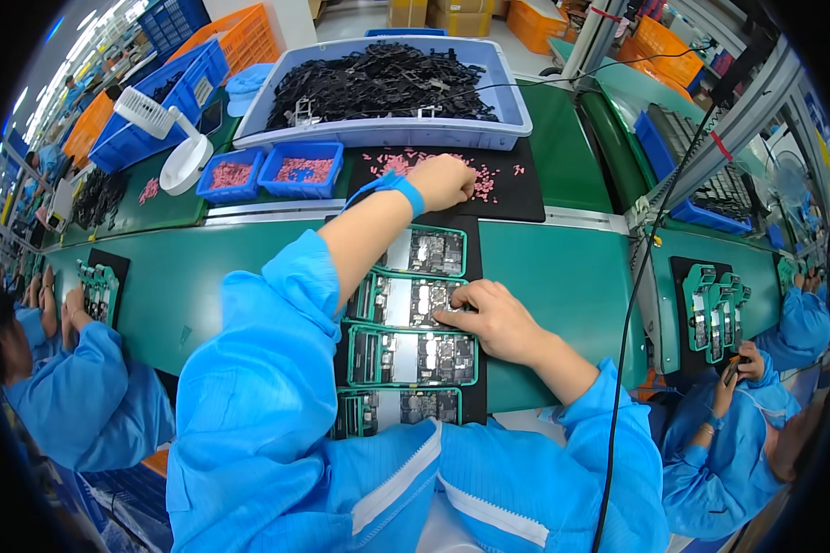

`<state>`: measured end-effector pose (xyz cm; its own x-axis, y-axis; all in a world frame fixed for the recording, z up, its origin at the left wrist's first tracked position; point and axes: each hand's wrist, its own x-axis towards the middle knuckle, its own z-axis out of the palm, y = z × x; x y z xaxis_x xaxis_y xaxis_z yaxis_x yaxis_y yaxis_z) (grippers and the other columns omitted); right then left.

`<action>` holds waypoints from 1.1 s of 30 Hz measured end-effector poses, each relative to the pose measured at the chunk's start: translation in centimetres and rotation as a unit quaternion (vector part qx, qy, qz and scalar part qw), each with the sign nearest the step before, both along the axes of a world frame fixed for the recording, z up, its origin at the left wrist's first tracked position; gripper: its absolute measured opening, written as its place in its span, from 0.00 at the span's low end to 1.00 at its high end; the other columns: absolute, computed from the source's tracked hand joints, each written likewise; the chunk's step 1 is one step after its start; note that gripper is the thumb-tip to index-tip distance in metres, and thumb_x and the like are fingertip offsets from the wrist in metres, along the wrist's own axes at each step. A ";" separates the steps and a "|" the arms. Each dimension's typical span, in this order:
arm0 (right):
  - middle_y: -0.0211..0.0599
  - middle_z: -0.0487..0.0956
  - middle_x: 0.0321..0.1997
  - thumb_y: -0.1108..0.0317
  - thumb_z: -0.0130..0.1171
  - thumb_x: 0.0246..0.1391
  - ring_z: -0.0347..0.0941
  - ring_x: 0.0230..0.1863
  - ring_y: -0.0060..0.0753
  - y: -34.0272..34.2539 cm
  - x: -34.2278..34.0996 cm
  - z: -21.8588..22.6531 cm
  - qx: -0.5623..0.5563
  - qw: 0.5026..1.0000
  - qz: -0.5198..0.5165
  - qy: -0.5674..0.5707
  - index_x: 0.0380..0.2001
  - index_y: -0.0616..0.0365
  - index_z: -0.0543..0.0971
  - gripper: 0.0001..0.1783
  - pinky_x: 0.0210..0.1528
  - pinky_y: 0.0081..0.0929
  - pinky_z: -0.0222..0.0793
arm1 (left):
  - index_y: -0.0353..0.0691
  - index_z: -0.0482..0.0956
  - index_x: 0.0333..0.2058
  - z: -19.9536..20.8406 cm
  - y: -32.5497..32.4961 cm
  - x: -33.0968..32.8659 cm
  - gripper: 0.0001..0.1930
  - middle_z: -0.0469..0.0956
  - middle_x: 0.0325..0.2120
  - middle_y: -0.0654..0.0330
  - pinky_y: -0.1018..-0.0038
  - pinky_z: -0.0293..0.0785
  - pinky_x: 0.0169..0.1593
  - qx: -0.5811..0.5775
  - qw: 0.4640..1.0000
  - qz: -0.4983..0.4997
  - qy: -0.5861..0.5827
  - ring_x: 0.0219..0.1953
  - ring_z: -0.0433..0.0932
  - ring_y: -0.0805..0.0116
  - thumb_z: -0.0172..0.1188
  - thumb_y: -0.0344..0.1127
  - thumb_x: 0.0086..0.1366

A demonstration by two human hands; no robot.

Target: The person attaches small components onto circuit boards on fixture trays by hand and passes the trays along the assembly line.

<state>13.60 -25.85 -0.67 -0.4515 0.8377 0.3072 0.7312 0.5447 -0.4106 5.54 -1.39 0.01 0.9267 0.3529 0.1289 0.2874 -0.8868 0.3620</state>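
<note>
Bright blue loose-sleeved work jacket (249, 369) is filling the foreground, its white zip (397, 491) hanging open. Beyond it, four rectangular green frames (351, 359) holding dark circuit boards and silver plates are lying in a column on a long black mat (473, 405), which is resting on the green desk (563, 304). Over the right end of the second frame from the far side, the right hand (500, 323) is bending its thumb and index finger; whether these fingers are gripping anything, I cannot tell. Wearing a blue wristband (408, 193), the left hand (441, 182) is curling its fingers downward at the small pink pieces (392, 164) scattered over a wide black mat (526, 205); its fingertips are partly hidden, so I cannot tell whether they are pinching one. Two small blue plastic boxes (301, 188) of similar pink pieces are standing left of that mat, beside a white fan (186, 164). Behind, a large pale-blue plastic tub (387, 132) is holding heaped black parts (378, 83).
</note>
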 end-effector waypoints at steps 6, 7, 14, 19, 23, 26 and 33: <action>0.44 0.75 0.35 0.79 0.55 0.46 0.72 0.39 0.48 3.5 3.3 -0.1 0.065 0.969 -0.171 0.163 0.34 0.59 0.76 0.09 0.42 0.38 0.70 | 0.43 0.82 0.28 -2.7 0.6 2.7 0.05 0.80 0.29 0.56 0.62 0.75 0.41 0.054 0.998 0.027 0.024 0.36 0.79 0.55 0.62 0.34 0.51; 0.45 0.74 0.33 0.79 0.56 0.46 0.73 0.37 0.48 4.8 4.6 -1.3 0.095 0.960 -0.217 0.149 0.33 0.61 0.76 0.08 0.40 0.37 0.70 | 0.43 0.81 0.28 -2.9 0.7 2.5 0.05 0.80 0.30 0.56 0.62 0.75 0.41 0.068 0.997 0.028 0.027 0.37 0.79 0.55 0.61 0.34 0.51; 0.44 0.76 0.29 0.72 0.59 0.47 0.75 0.34 0.48 11.1 9.5 -3.7 0.018 0.935 -0.338 0.104 0.27 0.60 0.77 0.03 0.37 0.39 0.71 | 0.42 0.81 0.26 -1.9 -0.4 2.0 0.05 0.80 0.31 0.54 0.61 0.75 0.41 0.097 0.994 0.006 0.046 0.37 0.79 0.54 0.59 0.33 0.54; 0.46 0.79 0.29 0.67 0.58 0.47 0.76 0.35 0.50 13.6 9.0 -3.1 -0.016 0.927 -0.375 0.007 0.23 0.59 0.78 0.07 0.38 0.43 0.72 | 0.40 0.82 0.26 -2.9 0.8 1.4 0.07 0.80 0.25 0.49 0.62 0.75 0.40 -0.004 0.995 0.096 0.016 0.32 0.79 0.51 0.60 0.34 0.48; 0.48 0.79 0.30 0.68 0.57 0.48 0.76 0.36 0.52 13.9 9.5 -3.3 -0.024 0.931 -0.364 -0.016 0.24 0.61 0.77 0.07 0.39 0.44 0.72 | 0.40 0.82 0.25 -2.7 1.2 1.1 0.06 0.79 0.24 0.50 0.62 0.75 0.39 -0.008 0.993 0.112 0.023 0.32 0.79 0.51 0.62 0.33 0.47; 0.50 0.78 0.31 0.70 0.55 0.49 0.75 0.36 0.54 13.5 9.4 -3.4 0.017 0.927 -0.375 -0.008 0.26 0.62 0.76 0.06 0.39 0.45 0.71 | 0.40 0.82 0.24 -2.6 1.0 1.0 0.05 0.80 0.24 0.51 0.62 0.75 0.39 -0.010 0.993 0.114 0.024 0.32 0.79 0.52 0.63 0.33 0.45; 0.48 0.75 0.29 0.74 0.53 0.50 0.73 0.35 0.52 9.7 7.5 -2.4 0.053 0.938 -0.343 -0.013 0.27 0.61 0.73 0.02 0.39 0.44 0.69 | 0.41 0.82 0.24 -1.7 0.2 1.2 0.05 0.80 0.25 0.52 0.61 0.75 0.39 0.082 0.989 0.089 0.089 0.32 0.79 0.51 0.62 0.33 0.48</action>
<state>21.07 -16.18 -3.05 0.1748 0.8991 0.4014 0.9334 -0.0216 -0.3582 6.69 -1.17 -1.67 0.8655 0.4994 0.0391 0.4893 -0.8595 0.1477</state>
